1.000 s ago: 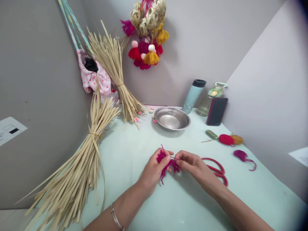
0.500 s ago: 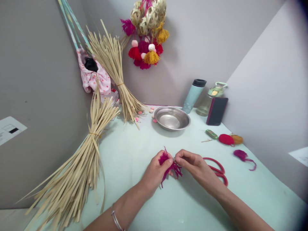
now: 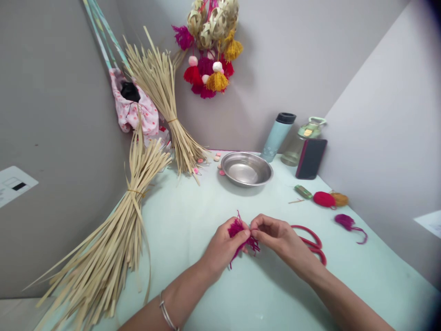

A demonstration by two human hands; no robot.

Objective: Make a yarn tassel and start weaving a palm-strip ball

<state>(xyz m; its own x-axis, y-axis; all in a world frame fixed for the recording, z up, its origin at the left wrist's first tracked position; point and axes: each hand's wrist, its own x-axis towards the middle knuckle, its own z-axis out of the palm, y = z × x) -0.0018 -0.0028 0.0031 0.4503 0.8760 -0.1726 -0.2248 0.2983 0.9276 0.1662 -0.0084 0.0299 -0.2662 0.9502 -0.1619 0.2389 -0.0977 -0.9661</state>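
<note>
A person's two hands are busy with a purple yarn bunch (image 3: 237, 228), held just above the pale green table (image 3: 186, 257), in front of the shiny bowl (image 3: 246, 174). The left hand (image 3: 220, 248) has the bunch squeezed under its thumb, so that grip is full of yarn. The right hand (image 3: 277, 232) has its thumb and finger pinched together at the near edge of the bunch, and it looks like it has a bit of the yarn, but the tips are too small to be sure. The work seems partly done: lots of strands are already gathered in one clump, but the clump looks messy, not neat like the tassels (image 3: 217, 82) hanging on the wall. Tidying the ends looks like the part not yet done, and no one can tell if a knot is there, because the fingers hide the middle. The bunch is bright and fluffy, with short ends poking out to both sides and a few longer ones sticking up and down. The red scissors (image 3: 320, 252) lie on the table behind the right hand, partly covered by it
</note>
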